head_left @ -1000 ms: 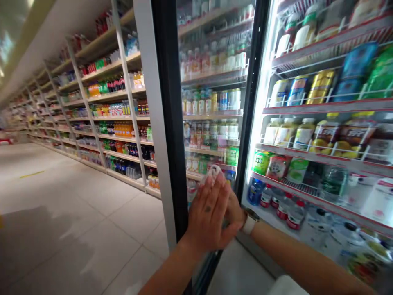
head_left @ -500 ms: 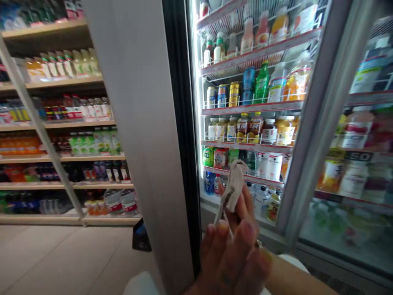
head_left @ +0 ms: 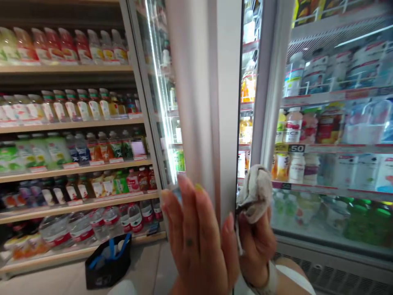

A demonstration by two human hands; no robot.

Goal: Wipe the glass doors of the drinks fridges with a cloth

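Note:
My left hand [head_left: 198,241] has its fingers stretched out, its back towards me, in front of the grey frame of a cooler door [head_left: 202,106]. It seems to press on that frame, though the contact is hidden. To its right, my right hand [head_left: 259,246] is closed round a crumpled whitish cloth [head_left: 256,192], held up at the door's edge. A band circles the right wrist. Through a narrow gap between door edge and cooler post [head_left: 264,82], lit drinks show.
On the left, wooden shelves [head_left: 76,123] carry rows of drink bottles. A black bag with blue straps [head_left: 109,260] sits on the floor [head_left: 147,262] below. At right, another glass cooler door [head_left: 331,164] fronts more bottles.
The cooler door has swung towards the cabinet, narrowing the opening. My right hand with the cloth has shifted right and the left hand slightly left. The view has turned, bringing the black bag into sight.

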